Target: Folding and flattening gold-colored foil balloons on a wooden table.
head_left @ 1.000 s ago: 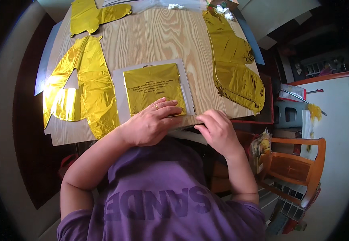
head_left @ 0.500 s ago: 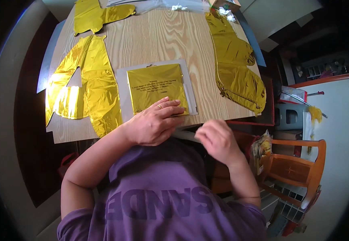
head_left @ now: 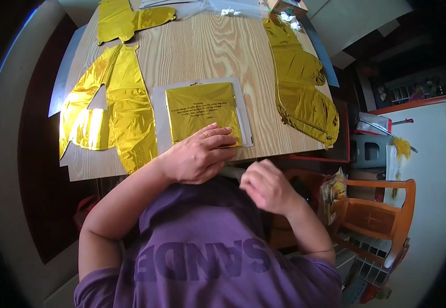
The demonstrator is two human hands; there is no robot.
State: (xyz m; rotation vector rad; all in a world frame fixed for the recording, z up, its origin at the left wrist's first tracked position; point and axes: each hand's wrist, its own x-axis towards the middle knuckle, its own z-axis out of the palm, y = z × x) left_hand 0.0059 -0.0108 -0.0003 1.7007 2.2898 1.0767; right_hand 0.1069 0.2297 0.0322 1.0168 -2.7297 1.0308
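Observation:
A flat square package [head_left: 202,105] of folded gold foil in a clear sleeve with a pale backing lies at the table's near edge. My left hand [head_left: 200,156] rests across its lower edge, fingers laid out toward the right, a ring on one finger. Just off the table's edge, to the right of the package, my right hand [head_left: 270,187] is closed with curled fingers; anything inside them is hidden. Left of the package lies a flat, uninflated gold foil balloon [head_left: 125,97] shaped like a letter A.
Another flat gold foil balloon [head_left: 297,77] lies along the right side of the wooden table [head_left: 207,51], and one more [head_left: 125,23] at the far left. Crumpled white tissue [head_left: 291,20] sits at the far right. A wooden chair [head_left: 377,210] stands to the right.
My right hand has moved slightly left and down, closer to my left hand. The left hand stays on the package. The view has shifted slightly.

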